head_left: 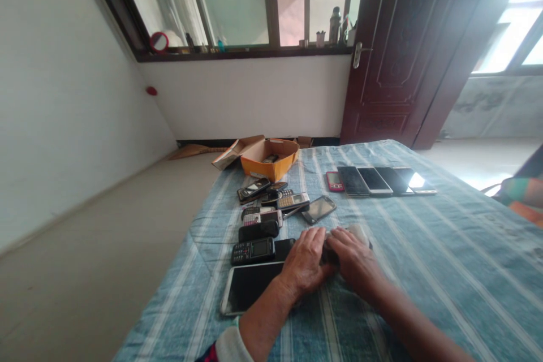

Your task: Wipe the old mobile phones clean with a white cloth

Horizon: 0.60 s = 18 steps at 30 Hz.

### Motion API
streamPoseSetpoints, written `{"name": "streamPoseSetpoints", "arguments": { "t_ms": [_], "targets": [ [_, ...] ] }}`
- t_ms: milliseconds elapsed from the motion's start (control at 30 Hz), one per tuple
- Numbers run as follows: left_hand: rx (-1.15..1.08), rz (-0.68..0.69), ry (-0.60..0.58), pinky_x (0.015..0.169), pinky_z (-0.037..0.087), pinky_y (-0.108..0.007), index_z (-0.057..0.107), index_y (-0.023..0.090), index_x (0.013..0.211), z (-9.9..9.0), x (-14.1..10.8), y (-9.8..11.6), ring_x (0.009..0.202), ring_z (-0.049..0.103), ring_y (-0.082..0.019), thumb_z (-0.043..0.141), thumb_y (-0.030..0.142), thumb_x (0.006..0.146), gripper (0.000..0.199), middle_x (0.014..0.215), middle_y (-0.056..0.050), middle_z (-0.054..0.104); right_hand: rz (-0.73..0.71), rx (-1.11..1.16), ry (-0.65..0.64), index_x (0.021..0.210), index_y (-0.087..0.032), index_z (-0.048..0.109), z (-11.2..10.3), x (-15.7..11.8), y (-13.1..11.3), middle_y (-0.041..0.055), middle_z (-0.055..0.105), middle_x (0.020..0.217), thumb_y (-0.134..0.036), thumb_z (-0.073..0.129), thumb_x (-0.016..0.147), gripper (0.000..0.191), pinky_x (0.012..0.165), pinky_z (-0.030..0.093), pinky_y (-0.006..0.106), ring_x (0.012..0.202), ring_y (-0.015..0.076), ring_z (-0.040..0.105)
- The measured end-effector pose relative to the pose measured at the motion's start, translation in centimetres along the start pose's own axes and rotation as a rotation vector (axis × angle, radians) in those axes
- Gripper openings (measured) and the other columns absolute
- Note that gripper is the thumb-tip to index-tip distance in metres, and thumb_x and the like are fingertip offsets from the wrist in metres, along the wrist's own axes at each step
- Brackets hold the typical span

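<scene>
presently we log glossy slabs (375,181) aligned, keypad phones (293,200) unaligned near the open card box (265,170), and left hand (303,257) and right hand (350,254) curled over a pale, half-hidden item (360,232) on striped cloth (424,249), though whether either grips it we cannot tell.

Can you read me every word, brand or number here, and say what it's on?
No text is readable.
Orange box: marks on its front, too blurred.
Black keypad phone: key markings too small.
Silver phone: key markings too small.
Item at the left hand and right hand: mostly covered, nothing legible.
</scene>
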<state>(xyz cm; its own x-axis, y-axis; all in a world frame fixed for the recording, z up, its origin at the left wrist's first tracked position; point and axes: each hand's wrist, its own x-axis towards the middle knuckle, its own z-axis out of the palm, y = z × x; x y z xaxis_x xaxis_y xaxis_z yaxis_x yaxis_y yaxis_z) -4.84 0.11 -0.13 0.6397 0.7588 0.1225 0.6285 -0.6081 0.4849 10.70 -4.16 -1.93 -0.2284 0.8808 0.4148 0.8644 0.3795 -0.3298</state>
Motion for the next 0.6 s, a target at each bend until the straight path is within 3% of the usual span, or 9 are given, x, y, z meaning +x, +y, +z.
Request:
{"name": "streamPoseSetpoints", "arguments": {
  "t_ms": [100, 200, 433, 600],
  "targets": [
    [0.003, 0.019, 0.023, 0.106, 0.038, -0.041, 0.044, 0.014, 0.130, 0.1, 0.0, -0.1, 0.120, 0.047, -0.027, 0.064, 0.028, 0.073, 0.061, 0.127, -0.012, 0.054, -0.119, 0.112, -0.001, 0.116, -0.018, 0.063, 0.3, 0.3, -0.7, 0.0093, 0.064, 0.116, -0.002, 0.043, 0.085, 0.040, 0.107, 0.037, 0.037, 0.124, 0.0216, 0.049],
    [0.004, 0.019, 0.027, 0.106, 0.039, -0.041, 0.045, 0.015, 0.128, 0.0, 0.0, 0.0, 0.119, 0.047, -0.027, 0.063, 0.029, 0.074, 0.059, 0.127, -0.011, 0.054, -0.118, 0.114, -0.012, 0.118, -0.018, 0.063, 0.1, 0.4, -0.5, 0.0088, 0.065, 0.115, -0.003, 0.043, 0.085, 0.041, 0.108, 0.036, 0.037, 0.123, 0.0213, 0.050],
    [0.029, -0.001, -0.004, 0.108, 0.037, -0.041, 0.042, 0.011, 0.134, -0.1, 0.0, 0.2, 0.122, 0.045, -0.029, 0.068, 0.031, 0.072, 0.070, 0.132, -0.013, 0.051, 0.251, -0.114, -0.051, 0.108, -0.020, 0.066, -1.3, 0.6, 2.0, 0.0080, 0.065, 0.117, -0.004, 0.041, 0.086, 0.038, 0.093, 0.044, 0.033, 0.110, 0.0219, 0.057],
    [0.030, -0.015, -0.028, 0.107, 0.038, -0.040, 0.044, 0.010, 0.133, -0.5, -0.1, 0.5, 0.122, 0.045, -0.029, 0.069, 0.031, 0.071, 0.070, 0.132, -0.013, 0.052, 0.368, -0.156, -0.032, 0.114, -0.022, 0.064, -1.5, 0.6, 2.8, 0.0067, 0.065, 0.119, -0.005, 0.040, 0.087, 0.040, 0.085, 0.045, 0.030, 0.102, 0.0207, 0.059]
  ]
}}
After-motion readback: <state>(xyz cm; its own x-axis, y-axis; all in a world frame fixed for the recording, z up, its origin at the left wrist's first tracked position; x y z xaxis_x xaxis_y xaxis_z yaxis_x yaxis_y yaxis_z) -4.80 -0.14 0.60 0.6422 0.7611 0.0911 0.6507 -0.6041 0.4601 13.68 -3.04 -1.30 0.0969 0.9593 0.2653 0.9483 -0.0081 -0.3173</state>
